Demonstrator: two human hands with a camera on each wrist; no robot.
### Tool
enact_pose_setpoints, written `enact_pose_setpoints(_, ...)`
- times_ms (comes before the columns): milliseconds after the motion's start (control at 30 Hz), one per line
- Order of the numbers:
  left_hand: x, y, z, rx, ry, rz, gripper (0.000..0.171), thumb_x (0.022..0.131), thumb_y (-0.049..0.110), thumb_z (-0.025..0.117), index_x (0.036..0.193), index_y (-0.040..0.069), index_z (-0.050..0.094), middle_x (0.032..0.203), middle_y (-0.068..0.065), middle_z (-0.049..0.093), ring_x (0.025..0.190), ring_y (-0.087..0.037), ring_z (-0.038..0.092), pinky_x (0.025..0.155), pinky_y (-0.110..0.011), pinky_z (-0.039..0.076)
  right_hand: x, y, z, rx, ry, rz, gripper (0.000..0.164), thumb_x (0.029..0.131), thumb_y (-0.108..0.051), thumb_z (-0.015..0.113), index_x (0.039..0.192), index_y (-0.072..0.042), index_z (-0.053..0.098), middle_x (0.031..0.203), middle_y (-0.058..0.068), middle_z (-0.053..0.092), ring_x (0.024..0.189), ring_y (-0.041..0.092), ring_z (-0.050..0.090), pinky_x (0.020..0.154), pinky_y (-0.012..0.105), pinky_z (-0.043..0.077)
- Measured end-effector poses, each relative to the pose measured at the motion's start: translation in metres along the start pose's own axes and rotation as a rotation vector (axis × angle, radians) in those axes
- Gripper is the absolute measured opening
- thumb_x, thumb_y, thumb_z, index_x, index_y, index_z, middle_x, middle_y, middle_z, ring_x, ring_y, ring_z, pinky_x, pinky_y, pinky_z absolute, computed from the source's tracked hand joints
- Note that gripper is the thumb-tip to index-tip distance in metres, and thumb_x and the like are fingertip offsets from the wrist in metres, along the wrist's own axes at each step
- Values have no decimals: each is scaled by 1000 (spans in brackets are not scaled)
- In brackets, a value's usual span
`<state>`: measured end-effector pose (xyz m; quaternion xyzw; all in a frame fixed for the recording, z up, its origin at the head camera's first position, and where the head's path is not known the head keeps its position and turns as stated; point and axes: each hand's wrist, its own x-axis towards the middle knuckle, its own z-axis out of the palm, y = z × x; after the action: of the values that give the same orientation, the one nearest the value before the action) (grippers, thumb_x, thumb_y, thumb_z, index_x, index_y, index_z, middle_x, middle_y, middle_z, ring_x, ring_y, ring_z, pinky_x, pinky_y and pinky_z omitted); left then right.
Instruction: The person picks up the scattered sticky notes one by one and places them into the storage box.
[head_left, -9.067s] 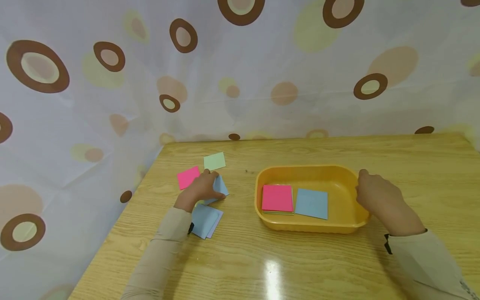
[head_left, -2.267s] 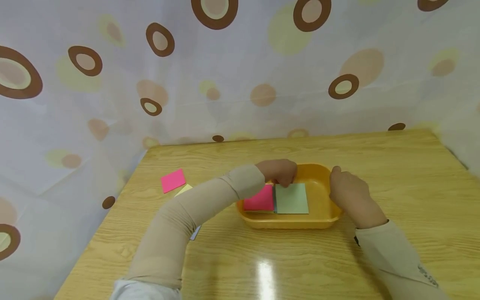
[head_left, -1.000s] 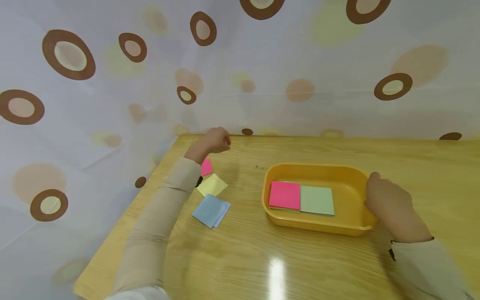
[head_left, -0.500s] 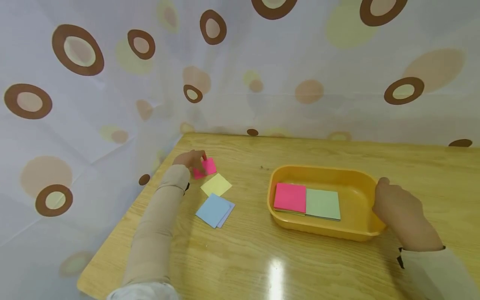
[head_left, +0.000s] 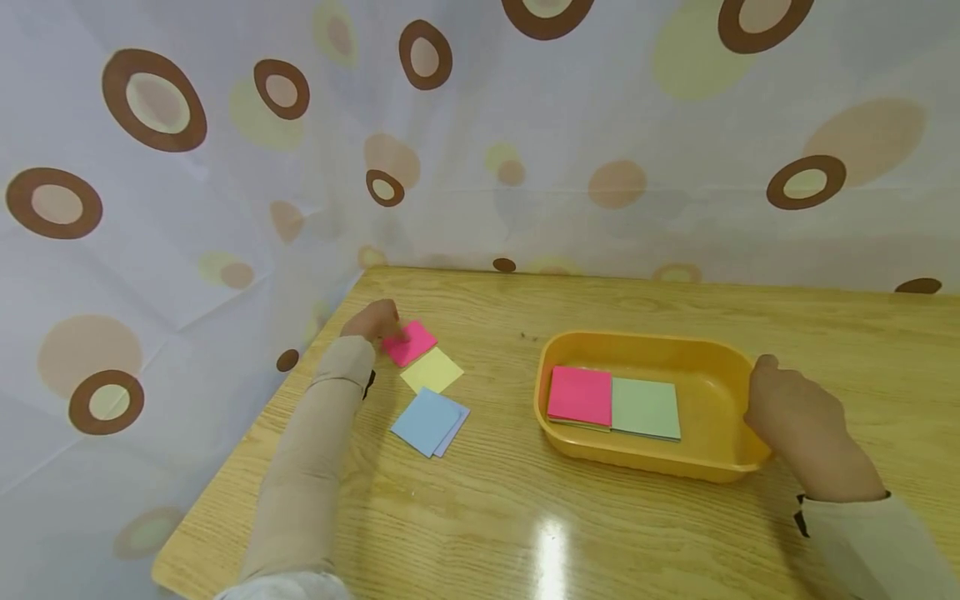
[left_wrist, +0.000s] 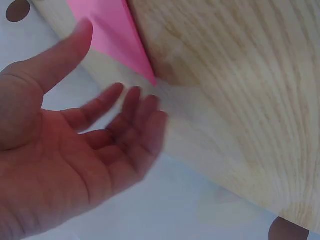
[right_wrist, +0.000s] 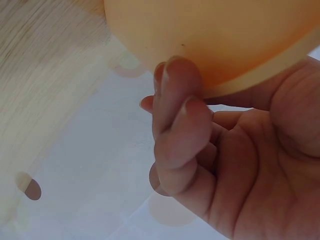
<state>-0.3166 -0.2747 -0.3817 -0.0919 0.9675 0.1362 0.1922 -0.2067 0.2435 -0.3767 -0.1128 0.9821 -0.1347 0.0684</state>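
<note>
At the far left of the table, my left hand (head_left: 372, 320) is at a pink sticky note pad (head_left: 409, 342). In the left wrist view its fingers are loosely bent and apart, the thumb over the pink pad (left_wrist: 112, 35); nothing is gripped. Nearer lie a yellow sticky note (head_left: 432, 372) and a blue sticky note (head_left: 426, 422) partly covering a lilac one (head_left: 452, 433). My right hand (head_left: 806, 425) grips the right end of a yellow plastic tray (head_left: 652, 465), fingers curled at its rim in the right wrist view. Inside, a pink-topped stack (head_left: 581, 395) sits beside a pale green note (head_left: 646, 407).
The wooden table (head_left: 480, 517) has its left edge along a patterned sheet (head_left: 202, 250), which also hangs behind the back edge. Table surface lies between the loose notes and the tray.
The pale green note went from the back left of the table into the tray, over the blue one. My left hand returned to the pink pad, which has turned slightly. The right hand still holds the tray.
</note>
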Motion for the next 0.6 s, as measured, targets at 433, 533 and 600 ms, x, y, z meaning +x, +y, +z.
enact_pose_setpoints(433, 1, 2, 4, 139, -103, -139, 69, 77, 53, 75, 122, 3, 61, 128, -16, 54, 107, -27, 51, 89, -38, 46, 0, 3, -4, -8, -14, 5, 52, 88, 3, 54, 117, 33, 23, 60, 18, 50, 49, 25, 50, 42, 34, 42)
enact_pose_setpoints(533, 4, -1, 5, 62, -66, -107, 43, 80, 39, 76, 98, 1, 65, 96, -11, 60, 82, -21, 53, 72, -32, 46, 0, 3, -4, -12, -14, 6, 53, 88, 3, 55, 117, 33, 23, 61, 19, 51, 50, 26, 51, 43, 36, 43)
enact_pose_setpoints(600, 5, 1, 2, -8, -3, -62, 24, 83, 21, 73, 83, 0, 60, 71, -5, 54, 63, -16, 48, 60, -28, 42, 0, 3, -5, -16, -8, 7, 54, 87, 3, 56, 117, 34, 23, 61, 20, 51, 50, 26, 52, 43, 36, 43)
